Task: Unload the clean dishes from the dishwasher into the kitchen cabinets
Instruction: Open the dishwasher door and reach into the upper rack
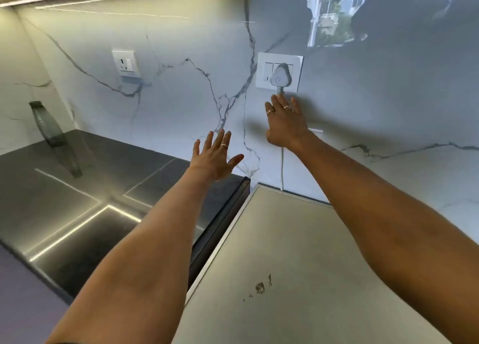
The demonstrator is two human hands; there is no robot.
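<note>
Nearest the camera, two bare forearms are stretched forward over a grey appliance top (298, 253), a flat slab with a metal edge and a small dark stain near its front. The left hand (216, 157) is held in the air above the gap between this top and the dark counter (77, 201), its fingers spread and straight, nothing grasped. The right hand (286, 122) is reached toward the marble wall (181, 97), fingers likewise extended and released, their tips just below the white plug (279, 77) seated in the switch plate (280, 71); whether the cord (282, 167) under the palm is touched cannot be told. A second socket (125, 63) is set further left on the wall, and a tall grey glass bottle (48, 126) stands near the corner of the counter. No dishes, no racks and no cabinets are shown, and no open dishwasher can be seen; whether the grey slab is the dishwasher's top cannot be told, so the place of the dishes remains unknown. Since nothing is carried by either hand, the unloading is judged not to be under way here, and how much remains cannot be measured. The slab's long axis runs from the camera toward the wall, its far end nearly against the marble.
</note>
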